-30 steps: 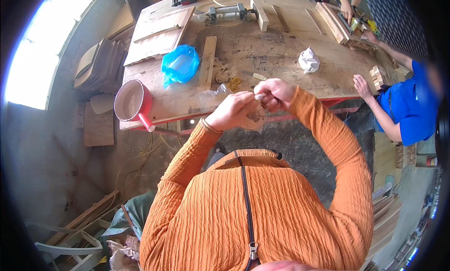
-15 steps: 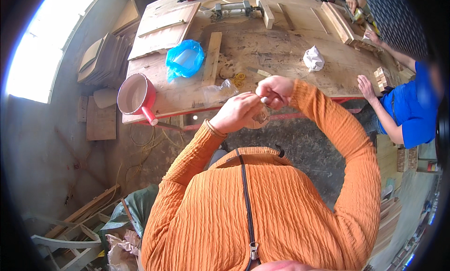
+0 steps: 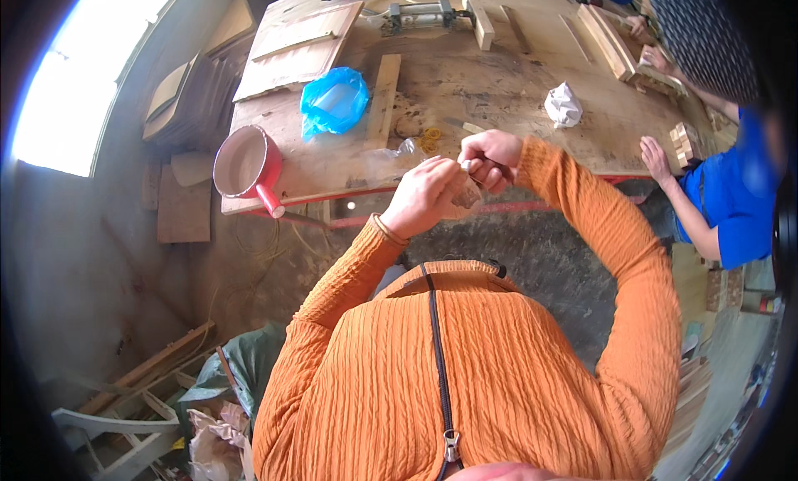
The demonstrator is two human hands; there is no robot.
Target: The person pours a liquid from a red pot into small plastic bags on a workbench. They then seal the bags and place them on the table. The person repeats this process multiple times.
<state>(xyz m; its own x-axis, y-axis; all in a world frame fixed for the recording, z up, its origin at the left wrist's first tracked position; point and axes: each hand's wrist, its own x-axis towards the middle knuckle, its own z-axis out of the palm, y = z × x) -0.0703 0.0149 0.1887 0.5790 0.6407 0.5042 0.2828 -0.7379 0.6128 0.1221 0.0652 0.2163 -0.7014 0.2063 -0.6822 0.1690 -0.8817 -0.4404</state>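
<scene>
Just past the near edge of the workbench, my left hand (image 3: 426, 197) and my right hand (image 3: 492, 158) meet in front of my body. Both are closed, fingertips pinching close together on a small clear plastic bag (image 3: 467, 197), which hangs below them; its contents are too small to make out. On the bench behind my hands lie another clear plastic bag (image 3: 406, 151), a bundle of thin yellow bands (image 3: 430, 139) and a narrow tool with a light handle (image 3: 471, 128), partly hidden by my right hand.
A red long-handled pot (image 3: 273, 177) stands at the bench's left corner. Farther in are a blue plastic bag (image 3: 334, 101), a wooden strip (image 3: 384, 98), a metal clamp (image 3: 422, 15) and a crumpled white bundle (image 3: 564, 105). At right, a person in blue (image 3: 723, 190) leans on the bench beside wood blocks (image 3: 685, 142).
My hands stay together on the clear bag, with the right fingers slightly shifted. The view has moved a little. At the far right, another person's hands have moved along a wooden frame.
</scene>
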